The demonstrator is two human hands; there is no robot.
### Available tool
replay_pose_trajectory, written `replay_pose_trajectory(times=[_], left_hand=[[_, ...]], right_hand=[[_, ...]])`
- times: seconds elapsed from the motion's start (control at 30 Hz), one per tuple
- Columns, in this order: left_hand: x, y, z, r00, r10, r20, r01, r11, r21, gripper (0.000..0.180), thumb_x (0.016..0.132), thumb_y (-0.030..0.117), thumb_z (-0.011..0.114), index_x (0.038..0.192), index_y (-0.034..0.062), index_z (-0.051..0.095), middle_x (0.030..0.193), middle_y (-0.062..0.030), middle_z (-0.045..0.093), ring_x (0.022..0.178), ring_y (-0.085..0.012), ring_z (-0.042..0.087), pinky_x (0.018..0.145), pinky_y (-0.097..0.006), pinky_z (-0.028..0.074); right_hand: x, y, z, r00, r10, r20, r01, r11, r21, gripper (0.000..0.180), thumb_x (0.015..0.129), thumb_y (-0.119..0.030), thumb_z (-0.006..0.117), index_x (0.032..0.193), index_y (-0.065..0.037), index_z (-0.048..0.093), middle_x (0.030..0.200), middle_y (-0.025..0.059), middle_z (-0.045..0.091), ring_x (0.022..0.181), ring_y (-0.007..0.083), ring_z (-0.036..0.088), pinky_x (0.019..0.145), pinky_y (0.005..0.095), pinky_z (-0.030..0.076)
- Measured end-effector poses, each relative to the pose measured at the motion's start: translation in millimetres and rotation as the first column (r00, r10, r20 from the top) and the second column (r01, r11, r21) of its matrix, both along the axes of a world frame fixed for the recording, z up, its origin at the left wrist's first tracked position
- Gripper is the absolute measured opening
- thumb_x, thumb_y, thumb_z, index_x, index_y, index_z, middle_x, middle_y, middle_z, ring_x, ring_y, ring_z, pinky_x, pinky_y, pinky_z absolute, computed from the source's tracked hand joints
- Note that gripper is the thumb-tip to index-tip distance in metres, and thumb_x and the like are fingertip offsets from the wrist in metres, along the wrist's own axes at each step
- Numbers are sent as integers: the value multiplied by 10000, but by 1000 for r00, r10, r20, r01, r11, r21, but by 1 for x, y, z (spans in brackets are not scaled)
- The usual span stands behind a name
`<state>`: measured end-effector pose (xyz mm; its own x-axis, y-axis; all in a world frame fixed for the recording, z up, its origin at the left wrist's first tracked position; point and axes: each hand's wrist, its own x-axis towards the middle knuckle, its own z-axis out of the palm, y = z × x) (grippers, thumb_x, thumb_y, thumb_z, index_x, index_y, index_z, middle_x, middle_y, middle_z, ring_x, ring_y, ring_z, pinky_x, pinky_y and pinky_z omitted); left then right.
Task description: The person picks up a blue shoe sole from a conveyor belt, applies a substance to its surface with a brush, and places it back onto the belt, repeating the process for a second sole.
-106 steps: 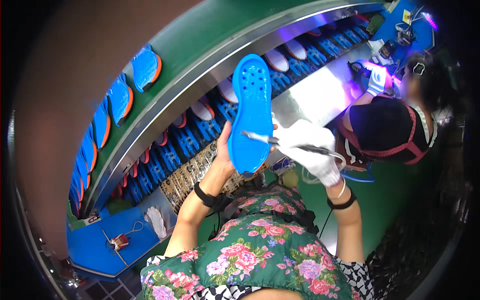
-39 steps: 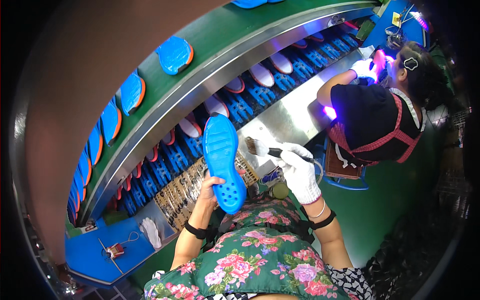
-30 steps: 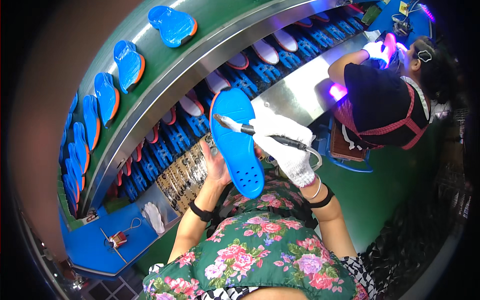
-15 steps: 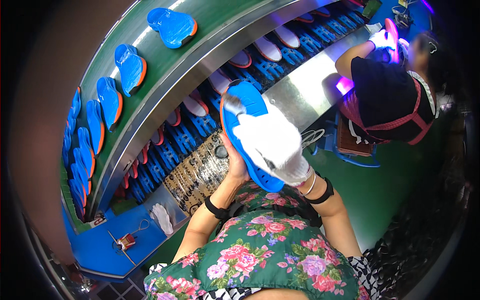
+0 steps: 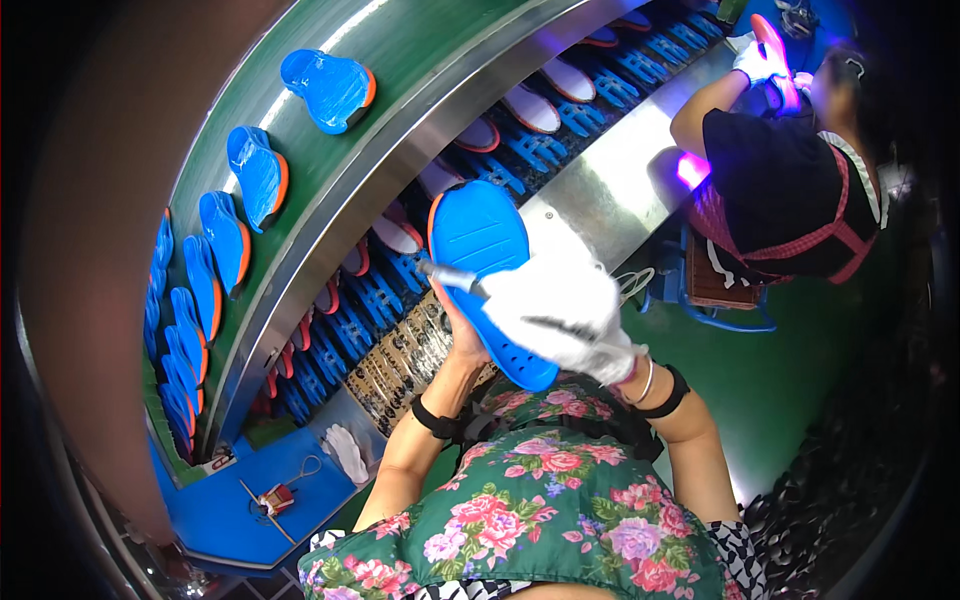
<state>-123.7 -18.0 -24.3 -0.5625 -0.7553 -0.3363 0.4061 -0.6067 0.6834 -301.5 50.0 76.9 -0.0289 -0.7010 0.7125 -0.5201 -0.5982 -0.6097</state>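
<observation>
Floral apron, nearest: keep elbows tucked against it.
Left hand, bare: fingers wrapped behind blue sole, held up at chest height, tread face toward you; grip firm, keep sole tilted.
Right hand, white glove: fingers closed on brush tool, tip touching sole mid-face; judged best with even strokes out to orange rim.
Steel surface, beyond.
Blue racks with soles.
Green conveyor, blue soles.
Co-worker, far right.
</observation>
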Motion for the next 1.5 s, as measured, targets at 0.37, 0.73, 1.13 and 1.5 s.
replay_pose_trajectory(times=[0.37, 0.73, 1.13, 1.5], left_hand=[[-9, -19, 4, 998, 68, 5, -68, 997, -23, 1112, 835, 934, 277, 1568, 99, 301, 1422, -141, 537, 1224, -320, 587, 1042, -485, 500], [-17, -43, 8, 918, -193, -345, 152, 978, -142, 1210, 719, 1018, 317, 1360, 5, 480, 1172, -190, 651, 983, -345, 654, 965, -510, 492], [-31, -47, 23, 918, -194, -346, 135, 973, -185, 1200, 620, 1071, 338, 1052, -25, 564, 940, -133, 635, 718, -284, 604, 798, -438, 483], [-39, -60, 21, 889, -19, -457, -28, 995, -94, 1188, 645, 1046, 326, 1163, -2, 538, 893, -120, 584, 729, -274, 615, 734, -458, 490]], right_hand=[[-20, -5, 6, 988, 133, 75, -134, 991, 9, 271, 826, -36, 746, 1096, -43, 769, 1105, 109, 750, 963, 277, 700, 844, 390, 551], [-16, -4, -7, 979, 92, 184, -99, 995, 28, 192, 763, -32, 798, 953, -63, 793, 1012, 113, 773, 877, 245, 738, 769, 356, 589], [-20, 7, -18, 976, 62, 207, -72, 997, 42, 267, 797, -62, 799, 1063, -66, 778, 1025, 97, 760, 865, 258, 708, 779, 372, 575], [-9, 22, -29, 999, 18, 45, -18, 1000, -1, 294, 767, -40, 816, 1056, -76, 775, 1026, 100, 769, 860, 249, 726, 730, 358, 577]])
